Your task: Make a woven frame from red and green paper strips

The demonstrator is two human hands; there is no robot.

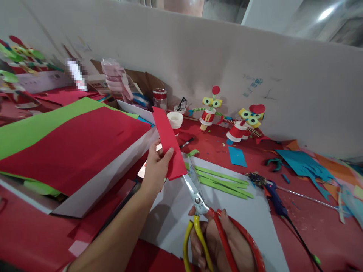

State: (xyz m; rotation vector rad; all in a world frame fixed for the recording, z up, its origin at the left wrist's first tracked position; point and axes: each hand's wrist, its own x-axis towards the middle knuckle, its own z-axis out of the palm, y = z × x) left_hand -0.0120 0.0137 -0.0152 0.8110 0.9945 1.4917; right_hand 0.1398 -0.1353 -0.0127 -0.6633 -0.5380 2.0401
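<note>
Red paper strip [169,141], centre, left of open scissors [197,200]: pinched by left hand [155,170]. Red handles [224,236]: gripped in right hand [236,241], yellow-handled tool [202,236] alongside. Hazard: ragged nick, should unsupported strip flex.

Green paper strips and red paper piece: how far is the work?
The narrow green paper strips look already cut. The left hand holds a flat red paper piece; the right hand, metal scissors with red and yellow handles, blades open. Cutting this wider piece probably remains.

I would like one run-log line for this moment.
Left hand: red paper strip | Right hand: red-handled scissors, blades apart; yellow-handled tool | Green strips: on pale board
</note>
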